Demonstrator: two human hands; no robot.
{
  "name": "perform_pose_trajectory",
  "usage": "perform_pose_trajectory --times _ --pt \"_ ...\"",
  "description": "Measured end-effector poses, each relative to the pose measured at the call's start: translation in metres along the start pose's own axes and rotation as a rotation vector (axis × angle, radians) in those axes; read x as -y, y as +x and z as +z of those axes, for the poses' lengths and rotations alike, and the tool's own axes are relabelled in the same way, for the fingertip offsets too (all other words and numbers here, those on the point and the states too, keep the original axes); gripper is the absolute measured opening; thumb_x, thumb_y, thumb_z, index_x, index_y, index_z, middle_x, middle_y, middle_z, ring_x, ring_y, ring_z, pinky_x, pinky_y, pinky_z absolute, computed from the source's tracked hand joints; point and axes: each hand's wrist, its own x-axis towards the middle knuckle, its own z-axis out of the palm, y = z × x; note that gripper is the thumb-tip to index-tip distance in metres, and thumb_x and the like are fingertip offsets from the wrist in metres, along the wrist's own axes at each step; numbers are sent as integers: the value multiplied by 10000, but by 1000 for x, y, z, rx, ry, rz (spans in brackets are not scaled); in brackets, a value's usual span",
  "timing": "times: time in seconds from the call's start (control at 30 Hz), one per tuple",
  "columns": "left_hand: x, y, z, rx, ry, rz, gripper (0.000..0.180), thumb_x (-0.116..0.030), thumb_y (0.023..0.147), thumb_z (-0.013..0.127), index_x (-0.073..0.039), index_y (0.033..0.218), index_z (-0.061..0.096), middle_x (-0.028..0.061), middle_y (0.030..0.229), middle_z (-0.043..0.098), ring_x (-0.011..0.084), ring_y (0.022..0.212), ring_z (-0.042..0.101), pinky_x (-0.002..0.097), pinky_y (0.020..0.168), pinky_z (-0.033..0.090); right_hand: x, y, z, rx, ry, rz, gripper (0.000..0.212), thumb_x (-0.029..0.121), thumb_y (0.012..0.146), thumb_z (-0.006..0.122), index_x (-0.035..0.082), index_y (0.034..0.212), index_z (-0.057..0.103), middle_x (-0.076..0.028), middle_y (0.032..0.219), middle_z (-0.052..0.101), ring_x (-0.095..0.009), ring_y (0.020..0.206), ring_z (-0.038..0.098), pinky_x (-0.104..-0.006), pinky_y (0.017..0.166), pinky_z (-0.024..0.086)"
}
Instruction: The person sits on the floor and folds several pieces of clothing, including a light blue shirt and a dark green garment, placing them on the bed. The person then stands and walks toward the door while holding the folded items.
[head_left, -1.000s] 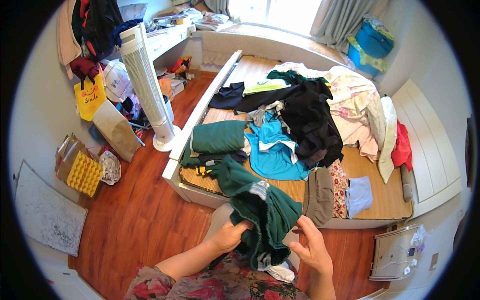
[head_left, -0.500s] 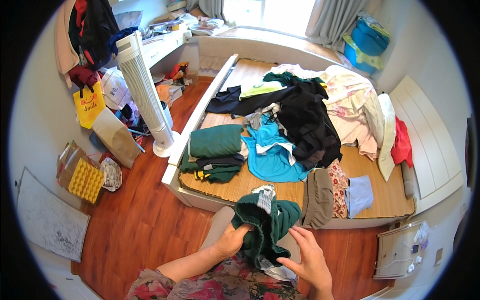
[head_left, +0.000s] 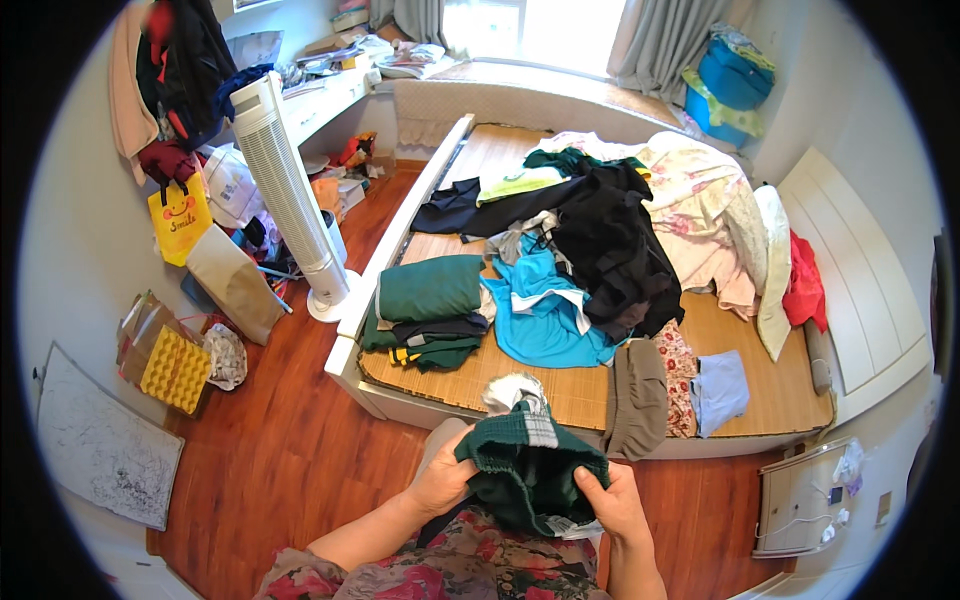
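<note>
Dark green elastic-waist pants (head_left: 525, 455) hang between my two hands over my lap, the gathered waistband spread into a loop. My left hand (head_left: 442, 478) is closed on the left side of the band. On the opposite side, my right hand (head_left: 612, 500) pinches the edge with the thumb on top. A pale striped patch crosses the far edge, and a crumpled white part (head_left: 514, 390) sticks out beyond it. Closest on the bed are a stack of folded dark green clothes (head_left: 430, 295) and brown-grey folded pants (head_left: 637, 400) overhanging the front edge.
On the bed's bamboo mat (head_left: 560, 395) lie a blue shirt (head_left: 540, 335), a heap of black clothes (head_left: 620, 250), folded floral cloth (head_left: 676, 375), light blue cloth (head_left: 720, 388) and floral bedding (head_left: 700, 185). A white tower fan (head_left: 290, 185) and bags (head_left: 235, 280) stand left.
My right hand, with fingers spread beside the pants before, now grips the waistband. The waistband has been pulled wider, and my left hand has shifted slightly left.
</note>
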Motion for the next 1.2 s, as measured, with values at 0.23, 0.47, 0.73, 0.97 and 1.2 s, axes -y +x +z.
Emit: perform_pose_trajectory --times 0.23,0.47,0.73,0.97,1.2 --pt "-43 -6 11 -69 667 372 781 -92 798 694 -34 1473 305 153 1499 354 291 1373 361 382 1100 301 20 3 5 22 -155 -43 238 174 918 657 -36 808 648 48 694 592 -32 635 498 -214 556 413" --pt "-35 4 40 511 1229 462 684 -101 798 673 -68 1428 409 181 1416 432 372 1336 393 461 1067 355 21 0 33 347 -465 -298 227 198 850 704 -11 933 667 -171 708 654 -254 612 627 -362 566 469" --pt "-10 9 25 589 1314 285 664 -121 763 717 -50 1368 451 170 1174 583 365 1153 516 482 959 413 39 -6 21 447 -619 -286 251 209 825 713 25 992 674 -161 785 660 -325 687 634 -387 619 487" --pt "-9 1 24 306 1428 112 341 -239 752 718 -117 1057 627 163 739 658 378 726 648 470 637 505 44 -4 27 365 -530 -330 274 127 801 710 23 1047 650 -152 825 665 -328 734 638 -381 662 501" --pt "-26 1 26 113 1397 295 229 -168 769 686 -104 989 670 157 771 680 346 719 665 440 619 525 29 14 20 155 -619 -517 355 -23 705 648 35 1054 626 -172 982 639 -367 944 601 -406 818 490"
